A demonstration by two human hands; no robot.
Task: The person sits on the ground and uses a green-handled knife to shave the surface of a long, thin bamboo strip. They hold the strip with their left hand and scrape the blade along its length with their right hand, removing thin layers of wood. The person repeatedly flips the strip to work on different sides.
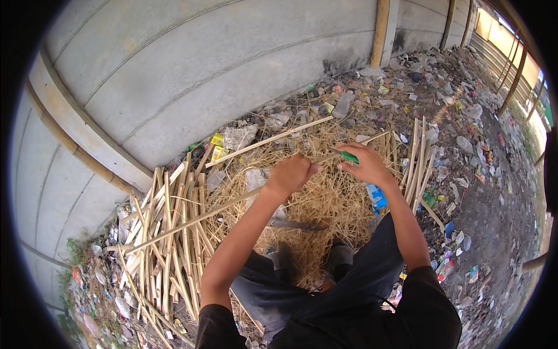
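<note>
My left hand [290,176] is closed around a long, thin bamboo strip [200,217]. The strip slants from the pile at the left, through my fist, and up to the right past my other hand. In my right hand [367,166] is a small green-handled knife [349,157], its short blade pointing left and close to the strip. Whether the blade touches the strip, I cannot tell. Thin straw-like shavings [325,200] cover the ground beneath both hands. A long dark blade [299,225] lies near my feet.
A heap of bamboo strips [168,232] lies at my left, and a smaller bundle [416,160] at my right. One strip [270,141] rests beyond my left hand. Ahead stands a grey concrete wall [221,64] with posts. Scattered litter [459,232] covers the dirt.
</note>
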